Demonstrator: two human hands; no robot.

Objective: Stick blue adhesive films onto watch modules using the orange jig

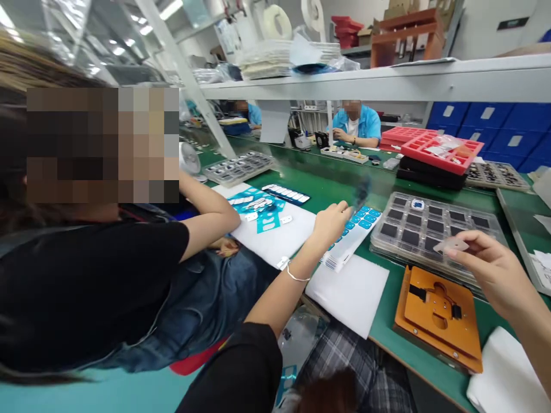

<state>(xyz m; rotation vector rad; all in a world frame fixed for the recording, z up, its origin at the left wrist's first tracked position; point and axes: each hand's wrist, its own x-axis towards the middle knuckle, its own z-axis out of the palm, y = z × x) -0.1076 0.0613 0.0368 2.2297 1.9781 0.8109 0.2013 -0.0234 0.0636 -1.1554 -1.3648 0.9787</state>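
Observation:
My left hand [330, 222] is closed above a white sheet with blue stickers [365, 219], pinching a dark, motion-blurred object [362, 188] that I cannot make out. Over the near right part of a clear tray with dark square pads [390, 230], my right hand [495, 267] pinches a small translucent plate [450, 245] between thumb and fingers. A small white and blue piece [417, 204] lies in the tray's back row. Between that tray and me sits an orange fixture [439, 315] with black parts on top.
White foam sheet [353, 295] at the table's front edge; white cloth [510, 373] at the near right. A person in black [86, 287] sits close on my left, beside blue film pieces [269, 221]. Red trays [441, 150] stand behind. A shelf [387, 83] crosses above the table.

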